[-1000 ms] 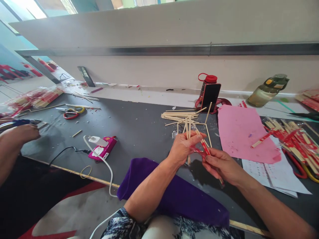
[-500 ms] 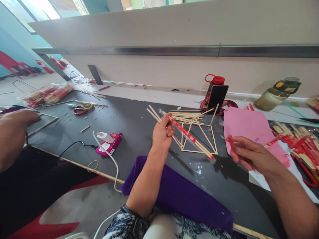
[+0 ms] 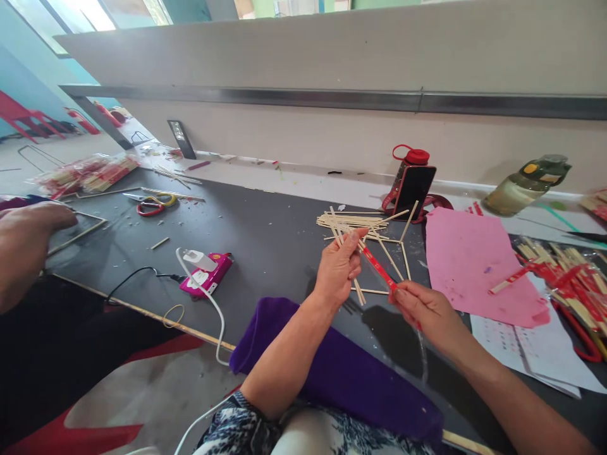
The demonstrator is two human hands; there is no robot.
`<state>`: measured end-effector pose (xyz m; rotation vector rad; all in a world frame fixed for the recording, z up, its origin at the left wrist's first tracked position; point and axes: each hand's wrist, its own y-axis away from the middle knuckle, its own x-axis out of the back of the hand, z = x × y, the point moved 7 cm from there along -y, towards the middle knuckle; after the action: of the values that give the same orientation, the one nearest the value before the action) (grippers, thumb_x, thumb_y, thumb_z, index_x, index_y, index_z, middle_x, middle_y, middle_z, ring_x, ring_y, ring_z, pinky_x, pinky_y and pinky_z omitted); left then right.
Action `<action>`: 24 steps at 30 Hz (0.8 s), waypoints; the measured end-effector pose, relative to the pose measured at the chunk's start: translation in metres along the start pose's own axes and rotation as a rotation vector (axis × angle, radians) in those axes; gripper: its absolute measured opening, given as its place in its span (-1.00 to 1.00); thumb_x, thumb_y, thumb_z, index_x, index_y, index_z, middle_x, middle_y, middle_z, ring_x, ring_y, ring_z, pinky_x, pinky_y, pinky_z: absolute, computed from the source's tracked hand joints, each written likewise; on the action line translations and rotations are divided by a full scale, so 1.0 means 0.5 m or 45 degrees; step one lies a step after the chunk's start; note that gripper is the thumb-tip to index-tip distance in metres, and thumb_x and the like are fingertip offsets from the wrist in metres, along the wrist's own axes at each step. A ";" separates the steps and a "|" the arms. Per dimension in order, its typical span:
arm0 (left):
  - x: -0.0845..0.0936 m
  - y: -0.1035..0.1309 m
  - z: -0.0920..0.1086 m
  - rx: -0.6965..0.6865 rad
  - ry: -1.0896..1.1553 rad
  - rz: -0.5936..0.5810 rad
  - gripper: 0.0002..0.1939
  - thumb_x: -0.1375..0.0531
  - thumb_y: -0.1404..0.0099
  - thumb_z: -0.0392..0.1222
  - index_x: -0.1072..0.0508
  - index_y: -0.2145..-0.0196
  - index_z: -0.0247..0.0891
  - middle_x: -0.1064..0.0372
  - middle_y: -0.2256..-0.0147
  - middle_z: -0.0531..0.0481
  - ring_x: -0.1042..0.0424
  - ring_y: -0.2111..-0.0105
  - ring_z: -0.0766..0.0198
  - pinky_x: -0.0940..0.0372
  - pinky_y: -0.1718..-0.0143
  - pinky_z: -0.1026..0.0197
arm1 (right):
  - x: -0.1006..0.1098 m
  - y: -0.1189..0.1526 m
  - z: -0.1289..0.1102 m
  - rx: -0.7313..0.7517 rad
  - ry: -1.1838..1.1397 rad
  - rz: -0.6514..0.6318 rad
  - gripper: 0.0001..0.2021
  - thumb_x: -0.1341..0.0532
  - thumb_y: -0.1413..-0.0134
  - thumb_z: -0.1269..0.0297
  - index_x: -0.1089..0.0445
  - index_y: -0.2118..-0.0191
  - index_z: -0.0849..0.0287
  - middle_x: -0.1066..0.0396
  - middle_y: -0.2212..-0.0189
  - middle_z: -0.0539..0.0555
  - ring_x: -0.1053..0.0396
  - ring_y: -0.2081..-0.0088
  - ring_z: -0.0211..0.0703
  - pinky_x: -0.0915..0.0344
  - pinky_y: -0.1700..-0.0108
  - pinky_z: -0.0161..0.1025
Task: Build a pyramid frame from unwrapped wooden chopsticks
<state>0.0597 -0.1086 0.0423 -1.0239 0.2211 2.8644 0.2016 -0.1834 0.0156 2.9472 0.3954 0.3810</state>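
**Thin, pale wooden sticks [image 3: 359,293] in left hand [image 3: 337,268]; narrow red-printed plastic wrapper [image 3: 379,268] spans to right hand [image 3: 422,309]**

Left hand: fingers curled closed around the sticks, which project above and below the fist; their middles are covered, exact count unclear. Right hand: thumb and fingers pinched closed on the wrapper's near end, hiding it. A blurred strip of clear film [image 3: 423,357] hangs below. Cannot tell whether any stick lies inside the wrapper.

Position: both hands above the dark grey tabletop [image 3: 265,253], in front of an angular frame of pale sticks [image 3: 377,291], partly masked by the left hand. Loose pale stick pile [image 3: 351,221] just beyond.

Cut off: a co-worker's hand [image 3: 45,221] at the left border; a heap of red-wrapped sticks [image 3: 576,272] at the right.

Edges and room: wide stretch of tabletop left of the hands, up to a magenta box [image 3: 218,272]. Purple cloth [image 3: 360,379] overlaps the pale front edge [image 3: 194,332] beneath the left forearm. Pink paper sheet [image 3: 474,265] borders the right side.
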 end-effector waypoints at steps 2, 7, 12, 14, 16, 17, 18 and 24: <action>-0.008 0.006 -0.010 0.016 -0.036 -0.026 -0.68 -0.31 -0.07 -0.02 -0.53 0.29 -0.31 -0.12 0.54 0.15 0.13 0.71 0.62 0.21 0.73 0.42 | 0.010 -0.001 -0.001 0.039 0.049 0.060 -0.66 -0.03 -0.22 0.01 -0.34 0.34 0.17 -0.09 0.66 -0.12 -0.05 0.61 -0.35 0.02 0.55 -0.36; -0.049 0.039 -0.080 0.250 -0.189 -0.229 -0.61 -0.29 -0.09 0.05 -0.53 0.29 -0.37 -0.03 0.64 0.18 0.14 0.71 0.60 0.25 0.71 0.39 | 0.023 -0.001 -0.016 0.142 0.084 0.212 -0.67 -0.04 -0.22 0.02 -0.31 0.38 0.17 -0.11 0.66 -0.11 -0.08 0.60 -0.33 -0.02 0.53 -0.34; -0.073 0.068 -0.111 0.369 -0.279 -0.341 -0.58 -0.30 -0.08 0.03 -0.53 0.20 -0.36 -0.08 0.62 0.15 0.11 0.69 0.58 0.26 0.70 0.38 | 0.041 -0.003 -0.027 0.217 0.065 0.308 -0.69 -0.06 -0.22 0.03 -0.30 0.38 0.16 -0.11 0.66 -0.11 -0.07 0.60 -0.33 -0.02 0.54 -0.35; -0.067 0.058 -0.089 0.297 -0.239 -0.292 -0.55 -0.32 -0.05 0.02 -0.52 0.16 -0.32 -0.10 0.61 0.16 0.13 0.70 0.59 0.26 0.70 0.39 | 0.046 -0.006 -0.029 0.217 0.060 0.299 -0.68 -0.06 -0.21 0.02 -0.31 0.38 0.17 -0.12 0.66 -0.11 -0.09 0.60 -0.34 -0.02 0.53 -0.35; -0.049 0.039 -0.051 0.141 -0.128 -0.164 -0.57 -0.31 -0.06 0.02 -0.51 0.16 -0.27 -0.18 0.55 0.14 0.15 0.71 0.62 0.26 0.71 0.40 | 0.045 -0.011 -0.025 0.190 0.065 0.273 -0.68 -0.06 -0.22 0.02 -0.32 0.36 0.17 -0.12 0.66 -0.11 -0.08 0.60 -0.34 0.00 0.54 -0.35; -0.037 0.030 -0.033 0.056 -0.069 -0.087 -0.59 -0.30 -0.07 0.03 -0.51 0.18 -0.26 -0.23 0.50 0.11 0.15 0.71 0.63 0.27 0.72 0.41 | 0.042 -0.013 -0.022 0.175 0.078 0.245 -0.67 -0.05 -0.22 0.02 -0.33 0.35 0.17 -0.12 0.67 -0.12 -0.08 0.61 -0.34 0.01 0.55 -0.35; -0.026 0.024 -0.019 -0.002 -0.033 -0.029 -0.62 -0.30 -0.07 0.02 -0.52 0.21 -0.27 -0.25 0.47 0.10 0.15 0.72 0.64 0.28 0.73 0.41 | 0.036 -0.015 -0.018 0.165 0.100 0.208 -0.67 -0.03 -0.23 0.02 -0.33 0.35 0.17 -0.12 0.67 -0.12 -0.08 0.61 -0.34 0.01 0.55 -0.35; -0.015 0.014 -0.027 0.112 -0.144 -0.124 -0.64 -0.30 -0.07 0.03 -0.56 0.32 -0.35 -0.22 0.51 0.08 0.11 0.72 0.65 0.26 0.74 0.41 | 0.008 -0.009 -0.011 0.193 0.248 0.067 -0.64 0.02 -0.26 0.03 -0.30 0.39 0.17 -0.17 0.62 -0.10 -0.09 0.58 -0.35 -0.01 0.52 -0.36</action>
<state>0.0727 -0.1181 0.0375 -0.8304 0.2776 2.7868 0.2029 -0.1775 0.0211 3.0825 0.3859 0.6772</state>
